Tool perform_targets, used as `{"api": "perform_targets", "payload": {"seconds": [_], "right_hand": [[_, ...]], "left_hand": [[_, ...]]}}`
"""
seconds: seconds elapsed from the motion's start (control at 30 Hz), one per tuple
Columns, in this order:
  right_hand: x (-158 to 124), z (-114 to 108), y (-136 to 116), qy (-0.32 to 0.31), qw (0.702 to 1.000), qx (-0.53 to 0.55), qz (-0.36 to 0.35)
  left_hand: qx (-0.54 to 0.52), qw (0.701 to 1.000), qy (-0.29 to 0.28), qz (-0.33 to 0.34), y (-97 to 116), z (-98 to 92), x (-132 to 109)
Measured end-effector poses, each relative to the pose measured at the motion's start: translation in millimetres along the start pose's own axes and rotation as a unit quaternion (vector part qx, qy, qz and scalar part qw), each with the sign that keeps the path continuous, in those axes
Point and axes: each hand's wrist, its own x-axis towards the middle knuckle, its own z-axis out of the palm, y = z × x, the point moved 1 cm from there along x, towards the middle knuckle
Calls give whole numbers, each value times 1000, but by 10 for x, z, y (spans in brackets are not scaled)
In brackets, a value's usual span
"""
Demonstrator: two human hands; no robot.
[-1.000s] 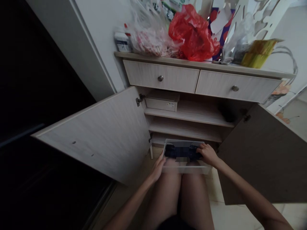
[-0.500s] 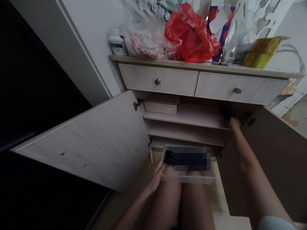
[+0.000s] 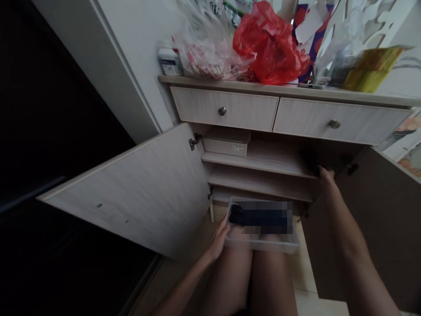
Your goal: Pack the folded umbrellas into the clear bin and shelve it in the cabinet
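Note:
A clear plastic box (image 3: 263,244) without a lid rests on my knees. My left hand (image 3: 219,238) grips its left side. In the box lies a small black item (image 3: 236,215) next to a dark blue area that is blurred out. My right hand (image 3: 326,173) reaches into the right end of the cabinet's upper shelf (image 3: 269,159). Its fingers are closed at the edge of a dark object (image 3: 311,161), too shadowed to name.
Both cabinet doors, the left one (image 3: 131,193) and the right one (image 3: 365,228), stand swung out around me. A flat box (image 3: 225,147) sits at the upper shelf's left. Bags, including a red plastic bag (image 3: 269,46), and a white bottle (image 3: 169,61) crowd the cabinet top.
The view has shifted slightly, so the cabinet appears farther right. My right hand remains at the dark object on the shelf. My left hand still holds the clear box on my knees.

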Motion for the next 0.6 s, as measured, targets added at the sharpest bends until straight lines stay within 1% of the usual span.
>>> {"api": "perform_targets", "payload": {"seconds": [0.03,0.1,0.17,0.2,0.27,0.33,0.4,0.47,0.53,0.6], "right_hand": [[-128,-30,-1,-9,1000,19,18],[-459,-127,19,-62,995,62,42],[-859,-271,51,-158,981,106,42],[-1065,-353,65,-204,973,105,28],[-1448,-509,82,-286,956,64,-18],[-1749,-617,95,-356,932,13,-60],[-1955,-659,119,-426,901,-27,-79],[-2081,-647,161,-484,868,-60,-92],[-2153,-605,215,-523,840,-90,-115],[-2190,-554,276,-550,813,-123,-146]], "left_hand": [[0,1000,-1,-2,-1,-1,-4],[2,1000,-3,-2,-7,-3,-10],[1,1000,-6,5,-16,-2,-14],[-1,1000,-8,9,-18,0,-17],[-5,1000,-11,15,-17,9,-24],[-3,1000,-7,23,-2,18,-37],[8,999,0,32,24,25,-55],[25,999,3,37,50,29,-75],[37,999,3,34,64,30,-88],[40,999,3,33,64,33,-91]]}}
